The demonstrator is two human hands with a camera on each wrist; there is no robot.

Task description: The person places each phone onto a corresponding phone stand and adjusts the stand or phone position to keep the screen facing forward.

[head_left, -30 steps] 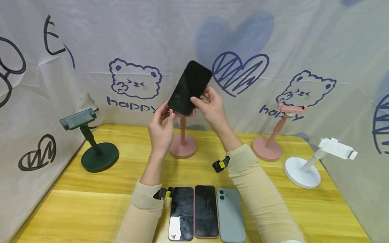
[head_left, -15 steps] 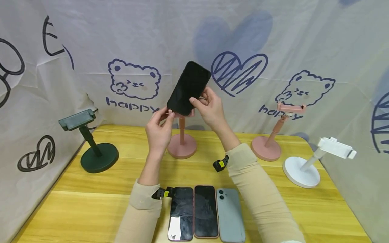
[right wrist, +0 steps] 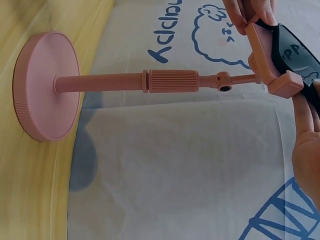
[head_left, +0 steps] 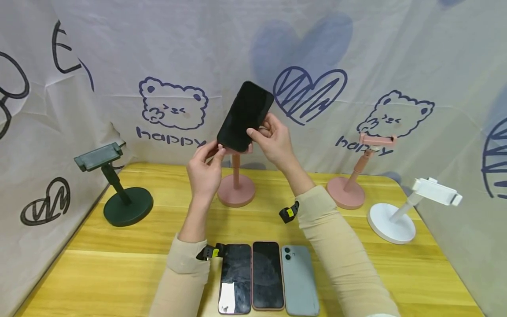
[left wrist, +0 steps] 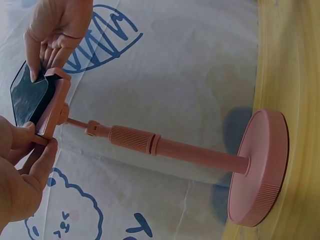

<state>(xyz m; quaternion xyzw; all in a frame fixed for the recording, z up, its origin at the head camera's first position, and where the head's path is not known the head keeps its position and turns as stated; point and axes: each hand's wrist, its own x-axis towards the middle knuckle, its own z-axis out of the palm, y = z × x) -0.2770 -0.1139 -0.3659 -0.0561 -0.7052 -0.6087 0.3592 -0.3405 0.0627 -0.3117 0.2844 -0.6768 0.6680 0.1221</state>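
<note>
A black smartphone leans at a slant in front of the clamp of a pink phone stand. My right hand pinches the phone's right edge, thumb on the screen and fingers behind. With thumb and fingers, my left hand grips the left end of the clamp beside the phone's lower corner. In the right wrist view the phone lies against the clamp's face, between its two end lips. The phone hides most of the clamp in the head view.
Three phones lie side by side near me: a dark one, one with a pink frame and a pale blue one, back up. A dark green stand is at left; another pink stand and a white stand at right.
Both hands keep their hold on the phone and the clamp. The whole scene shifts slightly left in the head view; hardly anything else differs.
</note>
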